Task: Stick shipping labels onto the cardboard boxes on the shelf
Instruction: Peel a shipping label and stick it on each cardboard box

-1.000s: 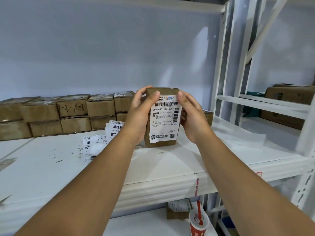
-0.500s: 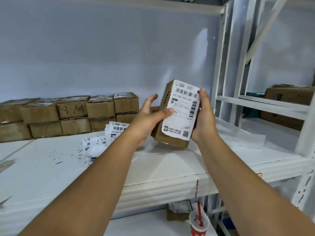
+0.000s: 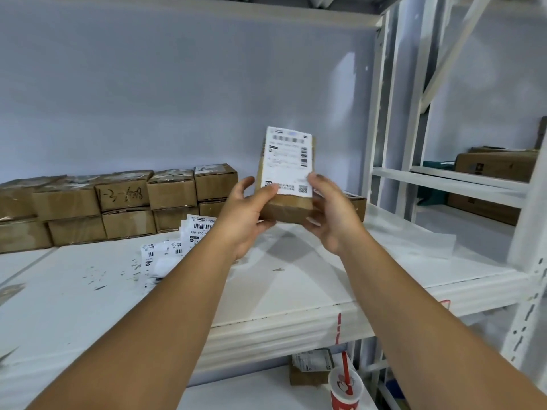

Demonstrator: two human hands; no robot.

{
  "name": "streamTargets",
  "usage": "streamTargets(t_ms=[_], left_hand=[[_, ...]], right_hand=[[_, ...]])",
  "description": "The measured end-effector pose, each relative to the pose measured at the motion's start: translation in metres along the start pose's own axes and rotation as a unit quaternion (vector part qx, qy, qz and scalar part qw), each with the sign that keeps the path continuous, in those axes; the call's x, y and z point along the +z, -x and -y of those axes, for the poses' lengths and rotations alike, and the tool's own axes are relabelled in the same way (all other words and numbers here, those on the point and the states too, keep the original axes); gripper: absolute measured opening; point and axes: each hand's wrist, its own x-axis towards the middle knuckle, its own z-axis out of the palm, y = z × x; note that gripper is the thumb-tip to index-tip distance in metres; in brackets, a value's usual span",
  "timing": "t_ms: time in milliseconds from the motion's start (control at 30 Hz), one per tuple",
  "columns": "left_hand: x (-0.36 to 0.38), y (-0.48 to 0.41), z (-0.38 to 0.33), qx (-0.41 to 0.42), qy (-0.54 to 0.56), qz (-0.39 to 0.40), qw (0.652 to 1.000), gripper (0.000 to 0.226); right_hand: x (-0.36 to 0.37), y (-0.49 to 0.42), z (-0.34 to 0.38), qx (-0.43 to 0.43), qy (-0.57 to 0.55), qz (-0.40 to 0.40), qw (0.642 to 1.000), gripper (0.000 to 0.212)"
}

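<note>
1. Both hands share the grip on one cardboard box (image 3: 285, 207). The left hand (image 3: 245, 214) lays its thumb on the lower left corner of the shipping label (image 3: 288, 161). The right hand (image 3: 328, 214) sets its thumb at the label's lower right edge, fingers curled under the box. The box stands upright in the grip, lifted clear of the shelf (image 3: 296, 291).
2. Done, as I judge it: this box is labelled. The label lies flat over the face turned toward the person.
3. Left to do: a two-high row of boxes (image 3: 118, 208) sits to the left of the grip and farther back. No white label shows on its visible faces. Loose labels (image 3: 177, 247) lie just left of and below the grip, so most of the work seems ahead.
4. The held box is small, brown and glossy with tape. Its label is white with blurred barcodes and a square code beside the right thumb.
</note>
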Motion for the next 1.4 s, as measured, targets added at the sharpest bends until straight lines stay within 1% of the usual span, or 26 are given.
streamTargets(t_ms=[133,200,267,333,400,433,500,533,600,667,767,800,967,1100,1200,1300,1400], left_hand=[[-0.003,-0.003,0.0,0.015,0.03,-0.044,0.998,0.059],[-0.003,-0.004,0.001,0.02,0.035,-0.047,0.998,0.057],[-0.002,-0.004,0.001,0.03,0.01,-0.046,0.998,0.055],[-0.001,-0.004,0.002,0.048,-0.043,-0.053,0.996,0.059],[0.0,-0.003,0.004,0.09,-0.122,-0.066,0.986,0.066],[0.001,-0.001,0.004,0.126,-0.173,-0.074,0.974,0.066],[0.004,0.003,0.005,0.197,-0.267,-0.09,0.939,0.061],[0.007,0.006,0.006,0.215,-0.3,-0.093,0.925,0.058],[0.016,0.007,0.009,0.221,-0.351,-0.084,0.906,0.055],[0.028,0.004,0.011,0.195,-0.376,-0.066,0.904,0.054],[0.052,-0.01,0.011,0.174,-0.372,-0.038,0.911,0.052],[0.06,-0.017,0.01,0.171,-0.369,-0.034,0.913,0.052],[0.092,-0.049,0.019,0.156,-0.32,-0.001,0.935,0.06],[0.104,-0.07,0.037,0.14,-0.302,0.017,0.943,0.055],[0.107,-0.081,0.05,0.127,-0.291,0.018,0.948,0.051],[0.108,-0.086,0.058,0.119,-0.288,0.018,0.95,0.051],[0.107,-0.087,0.061,0.116,-0.299,0.031,0.947,0.052]], right_hand=[[0.003,0.004,-0.003,0.004,0.046,0.096,0.994,0.041],[0.003,0.003,-0.003,-0.006,0.034,0.103,0.994,0.04],[0.004,0.003,-0.003,-0.013,0.024,0.097,0.995,0.038],[0.004,0.002,-0.003,-0.022,0.024,0.084,0.996,0.034],[0.003,0.001,-0.004,-0.033,0.023,0.054,0.998,0.029],[0.003,0.0,-0.004,-0.04,0.02,0.038,0.998,0.027],[0.003,-0.001,-0.005,-0.055,0.016,0.011,0.998,0.027],[0.003,-0.001,-0.006,-0.062,0.015,-0.005,0.998,0.026],[0.003,-0.004,-0.006,-0.079,0.01,-0.039,0.996,0.024],[0.0,-0.009,-0.003,-0.09,0.002,-0.08,0.993,0.022],[-0.008,-0.024,0.009,-0.095,-0.023,-0.143,0.985,0.005],[-0.012,-0.031,0.013,-0.099,-0.022,-0.163,0.981,0.003],[-0.036,-0.07,0.03,-0.145,0.058,-0.23,0.96,0.026],[-0.056,-0.089,0.033,-0.138,0.128,-0.28,0.941,0.038],[-0.071,-0.096,0.023,-0.142,0.181,-0.29,0.929,0.042],[-0.081,-0.101,0.016,-0.132,0.205,-0.279,0.929,0.044],[-0.083,-0.104,0.015,-0.107,0.242,-0.27,0.926,0.042]])
